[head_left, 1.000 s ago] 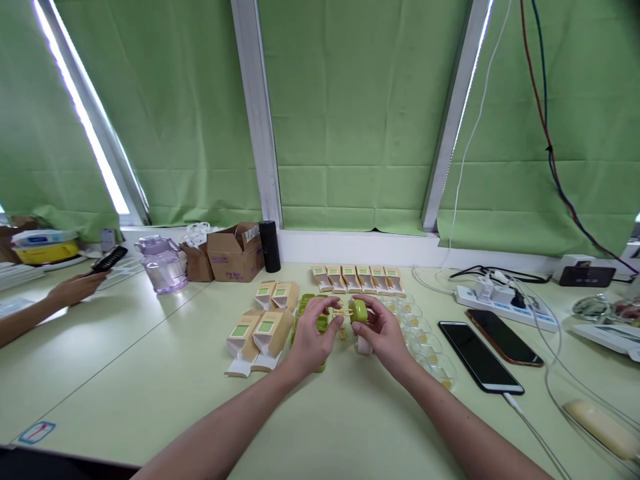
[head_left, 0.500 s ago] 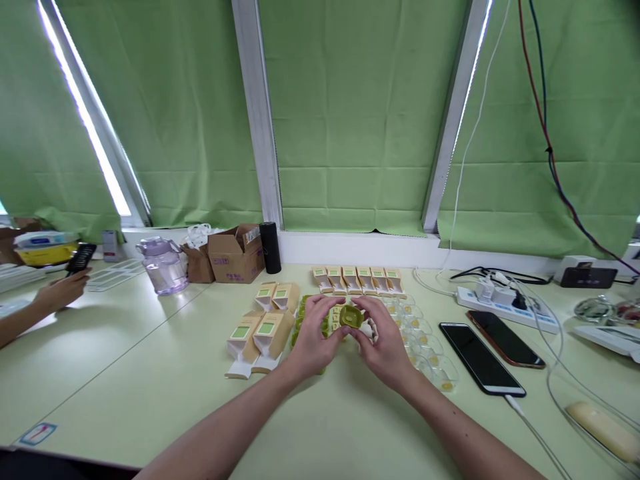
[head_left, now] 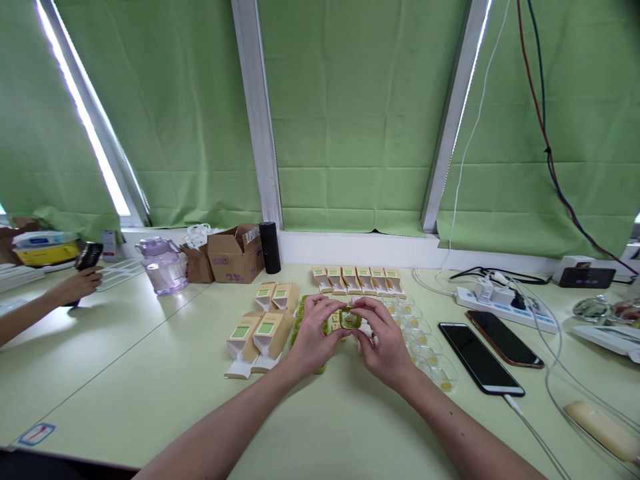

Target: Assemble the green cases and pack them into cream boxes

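A small square green plastic case is held between my two hands above the table. My left hand pinches its left side between thumb and fingers. On its right side my right hand has a matching pinch. Partly hidden behind my left hand are more green cases. Small pale pieces show between the hands, too small to name. Just right of my right hand stand rows of clear plastic cups with yellow spots in them. Opened cream cartons with green squares lie to the left.
A row of cream cartons stands at the back. Two phones and a power strip with cables lie right. A purple jug, cardboard box and black cylinder stand back left. Another person's hand holds a black device.
The green case has been tilted between my fingers, and my right fingers have moved slightly over its top edge. At far left, the other person's hand with the black device has shifted right.
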`<state>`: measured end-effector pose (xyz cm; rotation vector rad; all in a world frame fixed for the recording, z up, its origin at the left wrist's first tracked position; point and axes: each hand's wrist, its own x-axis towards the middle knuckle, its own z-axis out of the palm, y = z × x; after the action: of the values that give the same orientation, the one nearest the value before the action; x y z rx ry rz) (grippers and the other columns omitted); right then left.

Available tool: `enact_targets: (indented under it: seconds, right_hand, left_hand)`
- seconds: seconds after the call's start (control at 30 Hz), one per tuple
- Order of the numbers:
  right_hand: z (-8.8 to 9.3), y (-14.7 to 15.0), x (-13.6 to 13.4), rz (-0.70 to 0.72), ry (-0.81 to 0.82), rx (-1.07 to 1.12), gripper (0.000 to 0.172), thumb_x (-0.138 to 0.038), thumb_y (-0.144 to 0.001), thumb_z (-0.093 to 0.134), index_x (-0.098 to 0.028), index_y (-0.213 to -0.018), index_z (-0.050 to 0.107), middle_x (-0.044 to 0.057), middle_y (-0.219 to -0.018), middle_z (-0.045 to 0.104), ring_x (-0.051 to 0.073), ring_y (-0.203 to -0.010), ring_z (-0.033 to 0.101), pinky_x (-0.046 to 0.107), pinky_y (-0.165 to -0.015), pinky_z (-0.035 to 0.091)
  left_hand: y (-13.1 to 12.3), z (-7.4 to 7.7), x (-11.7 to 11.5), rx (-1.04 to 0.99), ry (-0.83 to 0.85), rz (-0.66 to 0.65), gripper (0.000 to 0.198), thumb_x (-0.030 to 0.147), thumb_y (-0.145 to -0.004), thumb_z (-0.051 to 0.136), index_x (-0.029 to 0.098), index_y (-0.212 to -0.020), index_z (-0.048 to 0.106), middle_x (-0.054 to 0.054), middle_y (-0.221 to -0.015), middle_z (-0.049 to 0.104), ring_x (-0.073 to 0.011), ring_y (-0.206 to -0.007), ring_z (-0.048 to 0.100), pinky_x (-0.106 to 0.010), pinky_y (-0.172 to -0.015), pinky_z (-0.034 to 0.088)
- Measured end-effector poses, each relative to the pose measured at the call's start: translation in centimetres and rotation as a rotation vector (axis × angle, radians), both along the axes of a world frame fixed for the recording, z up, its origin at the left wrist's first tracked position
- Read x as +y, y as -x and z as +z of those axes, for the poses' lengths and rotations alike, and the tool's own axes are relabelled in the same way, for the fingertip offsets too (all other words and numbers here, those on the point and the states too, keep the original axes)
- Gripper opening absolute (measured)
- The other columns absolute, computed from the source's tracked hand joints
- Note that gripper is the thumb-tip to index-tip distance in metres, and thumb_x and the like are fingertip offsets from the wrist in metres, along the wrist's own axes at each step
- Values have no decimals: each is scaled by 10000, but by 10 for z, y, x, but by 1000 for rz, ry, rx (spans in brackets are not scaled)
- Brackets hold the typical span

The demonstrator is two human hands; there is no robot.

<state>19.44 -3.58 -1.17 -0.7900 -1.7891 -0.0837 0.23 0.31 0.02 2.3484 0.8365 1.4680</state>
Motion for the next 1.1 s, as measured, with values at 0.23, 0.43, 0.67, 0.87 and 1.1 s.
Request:
enact_targets:
  seconds: [0.23, 0.43, 0.67, 0.87, 1.1]
  right_hand:
    - [5, 0, -1, -140, -132, -44, 288, -74, -968, 581, -243, -1160, 715, 117, -1162, 625, 266, -1067, 604, 425, -831, 580]
    - [6, 1, -2, -277, -213, -119, 233, -63, -940, 615, -228, -991, 771, 83, -964, 600, 246, -952, 514, 378, -773, 501]
    - [5, 3, -3, -301, -208, -137, 221, -53, -937, 607, -210, -923, 761, 66, -866, 586, 232, -892, 489, 361, -739, 459]
    - [5, 3, -3, -302, -197, -154, 211, -54, -932, 606, -220, -911, 735, 66, -854, 598, 240, -872, 503, 373, -715, 462]
    - [6, 4, -3, -275, -185, -137, 218, -37, -937, 603, -223, -886, 704, 56, -816, 594, 233, -844, 499, 371, -694, 441]
  left_hand:
    - [1, -2, -3, 77, -171, 37, 396, 188, -893, 781, 217, -1279, 700, -113, -1203, 728, -325, -1207, 542, -539, -1025, 523]
    - [0, -6, -7, 155, -312, 50, 397, 157, -931, 719, 213, -1320, 670, -112, -1196, 729, -319, -1188, 547, -535, -1025, 525]
    - [-1, -5, -11, 195, -359, 65, 399, 136, -940, 695, 208, -1331, 659, -107, -1209, 733, -305, -1173, 548, -527, -1036, 525]
    - [0, -6, -11, 222, -338, 80, 417, 136, -943, 682, 224, -1350, 654, -108, -1227, 732, -317, -1183, 558, -534, -1040, 523]
    - [-1, -5, -12, 222, -334, 98, 406, 134, -938, 694, 221, -1334, 667, -103, -1223, 741, -318, -1188, 561, -524, -1042, 511]
